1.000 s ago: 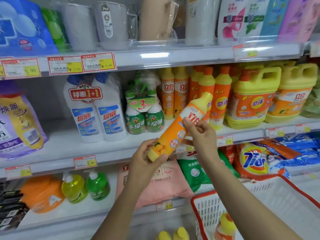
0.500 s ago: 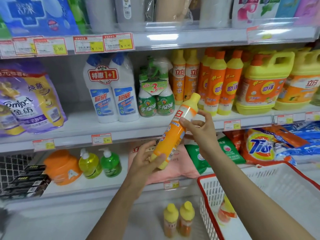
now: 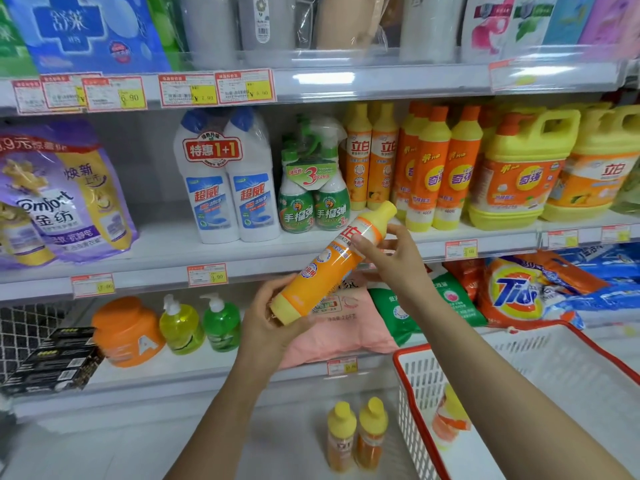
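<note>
Label-check stage: left hand (image 3: 273,320) grips the base, right hand (image 3: 391,254) the neck of a tilted orange plastic yellow-capped bottle (image 3: 332,268). Next up, probably the red-rimmed white basket (image 3: 519,344).

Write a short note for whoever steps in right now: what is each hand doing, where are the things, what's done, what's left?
Left hand: grips the base of the orange bottle.
Right hand: holds its upper part, just below the yellow cap.
Done: the bottle is off the shelf, held tilted in front of it.
Basket: lower right, one similar bottle inside.
Left: probably finish looking at it, then drop it in the basket or put it back.
</note>
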`<action>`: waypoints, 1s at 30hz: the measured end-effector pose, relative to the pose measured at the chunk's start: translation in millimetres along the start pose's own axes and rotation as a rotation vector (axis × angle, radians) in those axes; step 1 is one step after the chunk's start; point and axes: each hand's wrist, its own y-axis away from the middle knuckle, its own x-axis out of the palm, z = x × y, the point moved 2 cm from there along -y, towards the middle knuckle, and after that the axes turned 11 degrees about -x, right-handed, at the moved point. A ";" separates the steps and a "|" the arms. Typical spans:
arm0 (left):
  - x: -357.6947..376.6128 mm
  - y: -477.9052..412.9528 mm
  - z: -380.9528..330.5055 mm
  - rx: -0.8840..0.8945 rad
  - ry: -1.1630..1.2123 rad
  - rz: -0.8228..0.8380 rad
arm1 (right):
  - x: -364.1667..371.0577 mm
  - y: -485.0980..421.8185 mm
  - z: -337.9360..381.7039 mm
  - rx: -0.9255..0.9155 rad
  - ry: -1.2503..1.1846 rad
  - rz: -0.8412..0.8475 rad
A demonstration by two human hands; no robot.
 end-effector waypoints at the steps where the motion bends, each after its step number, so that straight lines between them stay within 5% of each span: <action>1: -1.4 0.1 -0.9 0.010 -0.013 0.003 | 0.6 0.7 0.4 0.000 -0.040 -0.021; 8: -3.4 -1.0 9.7 -0.364 0.253 0.093 | 3.1 3.1 3.8 -0.175 -0.089 0.063; 16: -8.2 -5.5 -0.6 0.021 0.067 -0.096 | -0.6 1.6 -4.2 0.040 -0.116 -0.010; 22: 4.2 -5.1 -15.0 -0.150 0.301 -0.145 | -6.6 -3.0 -17.3 0.078 -0.348 -0.123; 30: 18.4 9.5 -47.8 0.186 -0.258 -0.282 | 6.8 6.3 -43.6 0.432 -0.483 -0.028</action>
